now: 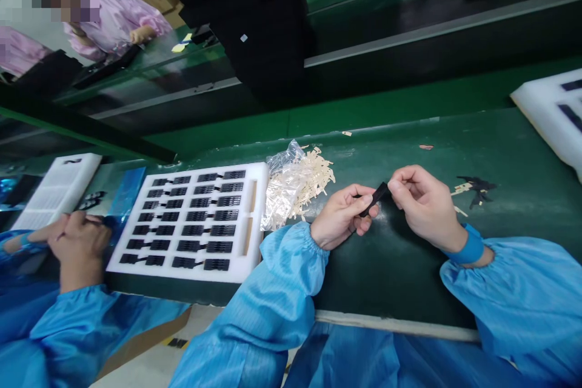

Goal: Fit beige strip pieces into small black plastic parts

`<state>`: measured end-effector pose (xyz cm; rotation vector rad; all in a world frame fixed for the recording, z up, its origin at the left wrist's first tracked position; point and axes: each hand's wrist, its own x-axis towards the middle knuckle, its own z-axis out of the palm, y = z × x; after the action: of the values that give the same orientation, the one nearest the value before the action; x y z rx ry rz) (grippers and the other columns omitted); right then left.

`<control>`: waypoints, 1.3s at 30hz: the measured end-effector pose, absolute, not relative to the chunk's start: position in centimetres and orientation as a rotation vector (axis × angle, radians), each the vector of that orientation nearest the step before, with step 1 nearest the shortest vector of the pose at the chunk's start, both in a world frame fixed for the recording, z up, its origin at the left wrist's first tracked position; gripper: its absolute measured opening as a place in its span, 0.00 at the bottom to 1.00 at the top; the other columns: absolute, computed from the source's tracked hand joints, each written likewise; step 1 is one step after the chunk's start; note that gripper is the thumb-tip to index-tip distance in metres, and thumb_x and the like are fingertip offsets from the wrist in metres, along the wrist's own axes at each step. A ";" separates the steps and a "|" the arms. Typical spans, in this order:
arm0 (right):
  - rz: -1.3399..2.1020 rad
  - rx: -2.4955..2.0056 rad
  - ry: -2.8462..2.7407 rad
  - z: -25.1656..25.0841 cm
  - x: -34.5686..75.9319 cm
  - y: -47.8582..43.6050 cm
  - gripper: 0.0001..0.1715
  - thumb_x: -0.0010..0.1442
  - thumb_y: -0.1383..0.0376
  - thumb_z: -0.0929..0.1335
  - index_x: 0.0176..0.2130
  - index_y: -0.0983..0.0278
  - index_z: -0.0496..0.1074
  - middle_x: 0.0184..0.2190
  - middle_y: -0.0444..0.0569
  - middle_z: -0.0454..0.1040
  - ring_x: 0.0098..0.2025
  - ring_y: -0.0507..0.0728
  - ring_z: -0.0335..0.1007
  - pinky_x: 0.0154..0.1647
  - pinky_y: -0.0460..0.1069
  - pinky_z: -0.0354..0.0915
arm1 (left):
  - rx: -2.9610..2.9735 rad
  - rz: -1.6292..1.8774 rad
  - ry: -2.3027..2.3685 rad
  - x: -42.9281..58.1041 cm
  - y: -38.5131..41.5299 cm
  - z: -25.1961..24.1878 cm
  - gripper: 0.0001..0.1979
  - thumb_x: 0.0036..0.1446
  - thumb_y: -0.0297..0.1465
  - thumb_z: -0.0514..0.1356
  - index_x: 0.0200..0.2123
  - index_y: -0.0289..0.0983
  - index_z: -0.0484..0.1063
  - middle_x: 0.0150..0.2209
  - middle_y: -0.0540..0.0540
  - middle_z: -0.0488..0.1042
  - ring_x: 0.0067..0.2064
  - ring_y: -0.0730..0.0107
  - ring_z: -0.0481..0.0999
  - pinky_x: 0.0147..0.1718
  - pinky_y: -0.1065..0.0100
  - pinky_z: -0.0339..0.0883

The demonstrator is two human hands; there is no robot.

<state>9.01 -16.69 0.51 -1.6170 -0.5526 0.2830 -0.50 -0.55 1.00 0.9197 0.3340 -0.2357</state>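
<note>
My left hand is closed on a small black strip-like part, held tilted above the green bench. At the part's upper end, my right hand pinches with thumb and forefinger; whether anything is between those fingertips I cannot make out. Left of my hands lies a heap of small cream-coloured pieces, partly under a clear plastic bag. Beside it, a white foam tray carries rows of black parts. A small pile of black scraps with cream pieces sits right of my right hand.
Another white foam tray stands at the right edge. A co-worker's hands work at the left near a blue sheet and a white tray. Black stacked boxes rise behind the bench. A person in pink sits across.
</note>
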 end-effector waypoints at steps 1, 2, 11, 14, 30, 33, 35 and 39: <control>0.282 -1.619 -0.550 0.5 9.0 -16.7 0.12 0.67 0.55 0.71 0.36 0.61 0.71 0.24 0.40 0.66 0.23 0.50 0.61 0.25 0.47 0.59 | 0.921 -0.234 0.333 -0.5 -0.6 1.0 0.23 0.56 0.42 0.72 0.45 0.35 0.68 0.29 0.53 0.73 0.20 0.83 0.68 0.17 0.79 0.58; 0.283 -1.616 -0.548 0.5 9.1 -16.7 0.13 0.67 0.55 0.71 0.36 0.61 0.71 0.24 0.40 0.66 0.23 0.50 0.61 0.25 0.47 0.59 | 0.923 -0.232 0.332 -0.5 -0.6 1.0 0.23 0.56 0.43 0.72 0.45 0.35 0.69 0.29 0.53 0.74 0.20 0.83 0.69 0.17 0.79 0.59; 0.360 -1.553 -0.470 0.5 9.2 -16.3 0.18 0.65 0.52 0.72 0.35 0.62 0.69 0.22 0.39 0.64 0.21 0.49 0.58 0.23 0.46 0.56 | 0.944 -0.162 0.297 -0.6 -0.7 0.5 0.23 0.57 0.42 0.71 0.46 0.34 0.69 0.30 0.52 0.75 0.20 0.82 0.70 0.17 0.79 0.60; 0.389 -1.540 -0.452 0.5 9.2 -16.2 0.19 0.64 0.51 0.73 0.34 0.62 0.69 0.22 0.39 0.64 0.22 0.48 0.58 0.23 0.45 0.56 | 0.954 -0.151 0.299 -0.5 -0.6 0.4 0.23 0.57 0.42 0.71 0.46 0.33 0.69 0.29 0.51 0.75 0.20 0.82 0.70 0.17 0.79 0.61; 0.754 -1.179 -0.400 0.5 7.4 -16.7 0.17 0.65 0.50 0.73 0.41 0.61 0.78 0.25 0.42 0.67 0.24 0.49 0.60 0.26 0.46 0.56 | 0.906 -0.285 0.211 -0.7 -0.4 0.8 0.23 0.56 0.43 0.71 0.44 0.35 0.66 0.28 0.52 0.74 0.18 0.81 0.68 0.15 0.79 0.60; 0.865 -1.056 -0.289 1.0 7.4 -16.7 0.18 0.61 0.50 0.75 0.36 0.61 0.79 0.24 0.42 0.66 0.23 0.49 0.61 0.27 0.47 0.58 | 0.888 -0.305 0.190 -0.7 -0.3 0.7 0.22 0.57 0.43 0.71 0.43 0.35 0.67 0.28 0.52 0.74 0.18 0.81 0.68 0.15 0.79 0.60; 0.926 -1.019 -0.232 1.3 7.6 -16.6 0.19 0.61 0.49 0.76 0.34 0.62 0.78 0.21 0.41 0.63 0.22 0.50 0.60 0.27 0.47 0.59 | 0.882 -0.324 0.177 -0.8 -0.4 0.7 0.22 0.57 0.43 0.71 0.43 0.35 0.67 0.27 0.52 0.74 0.18 0.81 0.68 0.15 0.78 0.60; 0.929 -1.072 -0.181 1.2 7.8 -16.4 0.20 0.61 0.48 0.75 0.34 0.62 0.78 0.20 0.40 0.60 0.21 0.50 0.60 0.27 0.48 0.62 | 0.884 -0.317 0.192 -0.6 -0.4 0.9 0.22 0.56 0.42 0.71 0.43 0.34 0.68 0.28 0.52 0.74 0.18 0.82 0.67 0.16 0.78 0.60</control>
<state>7.82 -16.36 1.20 -1.0715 -0.1810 0.9286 -0.65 -0.38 0.85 0.8837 0.1922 -0.3173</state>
